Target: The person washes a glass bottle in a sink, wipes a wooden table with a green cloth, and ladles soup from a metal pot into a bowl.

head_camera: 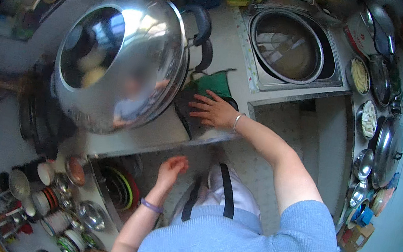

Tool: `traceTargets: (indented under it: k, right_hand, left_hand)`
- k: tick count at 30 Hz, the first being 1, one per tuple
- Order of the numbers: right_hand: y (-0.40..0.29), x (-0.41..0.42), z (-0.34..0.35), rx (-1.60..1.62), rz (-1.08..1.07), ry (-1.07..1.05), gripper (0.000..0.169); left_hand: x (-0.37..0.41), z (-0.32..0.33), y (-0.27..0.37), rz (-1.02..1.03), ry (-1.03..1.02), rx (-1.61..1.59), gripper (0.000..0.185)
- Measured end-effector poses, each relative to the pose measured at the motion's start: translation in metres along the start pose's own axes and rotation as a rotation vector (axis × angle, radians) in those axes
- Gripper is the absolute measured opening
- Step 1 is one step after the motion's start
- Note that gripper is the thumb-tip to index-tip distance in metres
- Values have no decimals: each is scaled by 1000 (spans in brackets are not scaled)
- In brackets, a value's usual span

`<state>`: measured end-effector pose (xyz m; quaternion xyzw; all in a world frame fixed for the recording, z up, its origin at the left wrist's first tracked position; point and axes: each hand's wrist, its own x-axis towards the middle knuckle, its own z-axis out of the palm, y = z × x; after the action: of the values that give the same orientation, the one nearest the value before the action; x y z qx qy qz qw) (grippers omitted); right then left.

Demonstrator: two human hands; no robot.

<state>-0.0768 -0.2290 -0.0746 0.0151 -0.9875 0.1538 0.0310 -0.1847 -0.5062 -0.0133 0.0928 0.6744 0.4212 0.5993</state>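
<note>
My right hand [214,110], with a silver bangle at the wrist, has its fingers spread over a dark cloth with a green part [213,82] near the counter's front edge; whether it touches the cloth I cannot tell. In front of my body, below the counter edge, my left hand [175,165] has its fingers loosely bent; no held object shows. A purple bangle is on that wrist. To the left of the cloth stands a large metal pot with a domed steel lid [142,52], its glass window showing pale round shapes. Dark handles [203,29] stick out towards the sink.
A metal basin of water [288,45] sits in the sink [331,80]. Along the right counter are bowls of pale cut food [369,119], small metal bowls [363,163] and a lidded pan [387,152]. Bowls, cups and a skimmer [19,185] crowd the lower left.
</note>
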Motion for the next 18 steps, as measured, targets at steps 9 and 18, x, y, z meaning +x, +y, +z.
traceTargets:
  k: [9,18]
  right_hand:
    - [152,106,-35,-127,310,113,47]
    - [193,76,-17,-244,913,377,54]
  left_hand:
    - [2,13,12,-185,58,-27,28]
    - [9,26,19,-222,0,-46,28]
